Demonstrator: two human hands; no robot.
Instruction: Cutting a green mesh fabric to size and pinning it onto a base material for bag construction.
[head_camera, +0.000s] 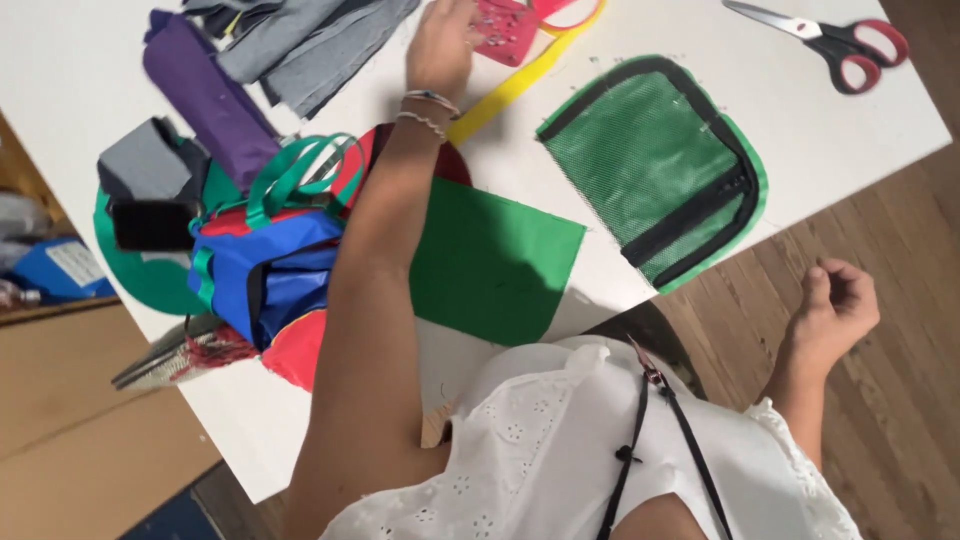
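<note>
At the far left edge of the white table (80, 60) lies a purple roll (205, 95), with grey cloth (300, 40) beside it toward the top. Below them sits a grey block (140, 160) on a green round piece (150, 285), a dark phone-like slab (152, 224) against it. Next comes a blue bag (270, 270) with green straps (290, 170) and a red panel (298, 350) at its lower edge; a silvery flat thing (165, 362) pokes out under it.

The left hand (442, 45) reaches across the table over the bag, bracelets (428, 108) on the wrist. Its fingers rest on a pink piece (510, 32) at the table's far edge; they lie on top of it, and I cannot tell whether they pinch it or only press down. A yellow strip (520, 85) runs just beside the wrist, slanting away to the right of the grip. Nearer the body than the hand, beside the forearm, a green square (495, 262) lies flat.

Right of the grip, well apart from it, a green mesh pocket (650, 160) with black trim lies on the table. Farther right, near the corner, are red-handled scissors (830, 35).

The right hand (835, 305) hangs off the table over the wood floor (900, 400), fingers curled loosely inward, holding nothing that shows.
</note>
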